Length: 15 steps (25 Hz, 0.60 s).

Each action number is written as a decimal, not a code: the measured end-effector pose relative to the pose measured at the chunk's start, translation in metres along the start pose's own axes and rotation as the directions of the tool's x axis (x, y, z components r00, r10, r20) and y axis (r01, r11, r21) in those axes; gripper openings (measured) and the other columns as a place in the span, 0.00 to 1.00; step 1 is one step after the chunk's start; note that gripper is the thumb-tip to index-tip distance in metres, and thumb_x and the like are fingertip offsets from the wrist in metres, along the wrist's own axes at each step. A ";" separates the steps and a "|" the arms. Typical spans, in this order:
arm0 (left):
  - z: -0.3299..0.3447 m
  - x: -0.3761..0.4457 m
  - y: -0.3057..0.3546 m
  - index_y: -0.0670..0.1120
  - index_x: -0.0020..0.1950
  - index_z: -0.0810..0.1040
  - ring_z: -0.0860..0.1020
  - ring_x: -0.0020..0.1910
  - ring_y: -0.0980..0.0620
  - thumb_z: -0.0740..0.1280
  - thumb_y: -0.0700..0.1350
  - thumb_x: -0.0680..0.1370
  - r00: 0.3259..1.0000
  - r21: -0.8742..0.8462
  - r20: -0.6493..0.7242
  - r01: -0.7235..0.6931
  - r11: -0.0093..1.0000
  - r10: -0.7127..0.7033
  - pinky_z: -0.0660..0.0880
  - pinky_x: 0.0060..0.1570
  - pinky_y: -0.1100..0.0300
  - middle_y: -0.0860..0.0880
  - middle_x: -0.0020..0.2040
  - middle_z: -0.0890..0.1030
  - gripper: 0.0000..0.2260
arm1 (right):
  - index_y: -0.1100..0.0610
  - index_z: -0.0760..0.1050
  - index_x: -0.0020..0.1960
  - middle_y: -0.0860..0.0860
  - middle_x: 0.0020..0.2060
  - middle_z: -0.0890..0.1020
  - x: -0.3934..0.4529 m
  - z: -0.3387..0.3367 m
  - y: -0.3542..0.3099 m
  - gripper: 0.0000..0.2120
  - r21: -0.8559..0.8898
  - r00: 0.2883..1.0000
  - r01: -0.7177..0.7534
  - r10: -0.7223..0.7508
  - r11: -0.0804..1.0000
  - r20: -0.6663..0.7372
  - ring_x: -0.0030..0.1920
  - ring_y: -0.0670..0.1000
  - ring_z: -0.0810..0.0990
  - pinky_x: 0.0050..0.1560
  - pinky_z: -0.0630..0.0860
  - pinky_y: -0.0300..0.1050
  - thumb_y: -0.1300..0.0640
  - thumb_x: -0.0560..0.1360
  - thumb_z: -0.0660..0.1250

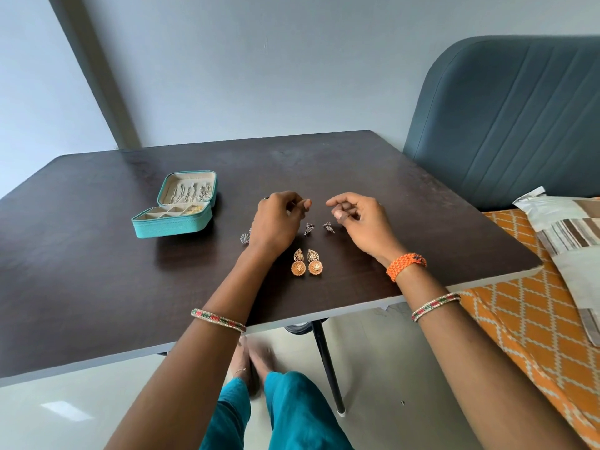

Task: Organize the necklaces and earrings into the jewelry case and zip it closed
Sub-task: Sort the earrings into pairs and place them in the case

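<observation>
The dark bench (pixel 97 271) carries an open teal jewelry case (pixel 175 209) at left, chains in its lid. The left hand (pixel 279 219) and right hand (pixel 357 219) hover with loosely curled fingers, seemingly holding nothing, above gold earrings (pixel 306 263) and small dark earrings (pixel 319 227).

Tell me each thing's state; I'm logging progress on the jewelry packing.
jewelry case: open, unzipped, lid upright
necklaces: lying inside the lid
gold earrings: on the table, side by side, not packed
dark earrings: on the table between the hands
silver earring: partly hidden by left hand
left hand: fingers curled, contents unclear
right hand: fingers curled, contents unclear
</observation>
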<state>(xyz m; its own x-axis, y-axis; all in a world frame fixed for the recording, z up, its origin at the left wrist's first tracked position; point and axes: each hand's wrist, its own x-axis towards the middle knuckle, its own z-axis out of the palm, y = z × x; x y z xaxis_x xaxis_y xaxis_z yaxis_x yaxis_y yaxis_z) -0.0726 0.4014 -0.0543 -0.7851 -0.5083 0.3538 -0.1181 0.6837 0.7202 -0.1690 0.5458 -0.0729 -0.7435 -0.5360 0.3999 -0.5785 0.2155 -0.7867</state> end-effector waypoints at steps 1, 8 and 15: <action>-0.003 -0.001 0.000 0.44 0.44 0.81 0.78 0.39 0.50 0.64 0.51 0.78 1.000 -0.027 -0.010 -0.004 1.000 0.003 0.75 0.42 0.55 0.49 0.39 0.83 0.12 | 0.53 0.81 0.50 0.49 0.41 0.80 0.000 0.000 0.000 0.10 0.005 1.000 -0.007 0.007 1.000 -0.007 0.44 0.47 0.78 0.44 0.73 0.33 0.66 0.75 0.65; -0.049 -0.019 -0.024 0.45 0.41 0.80 0.78 0.35 0.55 0.62 0.50 0.79 0.984 -0.087 -0.181 -0.017 0.996 0.001 0.73 0.37 0.60 0.50 0.37 0.83 0.13 | 0.53 0.82 0.44 0.46 0.38 0.82 -0.001 -0.001 -0.003 0.10 0.021 0.999 -0.012 0.013 1.000 -0.040 0.40 0.44 0.79 0.44 0.74 0.36 0.66 0.74 0.67; -0.071 -0.043 -0.043 0.46 0.42 0.79 0.78 0.35 0.55 0.63 0.42 0.78 0.979 -0.106 -0.201 -0.053 0.993 0.030 0.71 0.38 0.69 0.47 0.38 0.82 0.07 | 0.56 0.82 0.44 0.51 0.38 0.82 -0.004 -0.004 -0.010 0.08 0.095 0.999 -0.045 0.048 0.994 -0.025 0.40 0.46 0.78 0.43 0.75 0.38 0.66 0.72 0.67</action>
<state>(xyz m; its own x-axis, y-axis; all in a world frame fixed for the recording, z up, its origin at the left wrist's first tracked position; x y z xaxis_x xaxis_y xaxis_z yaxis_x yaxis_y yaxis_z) 0.0089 0.3568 -0.0580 -0.6498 -0.5824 0.4884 -0.0113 0.6498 0.7600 -0.1612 0.5492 -0.0646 -0.7786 -0.5042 0.3736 -0.5097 0.1608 -0.8452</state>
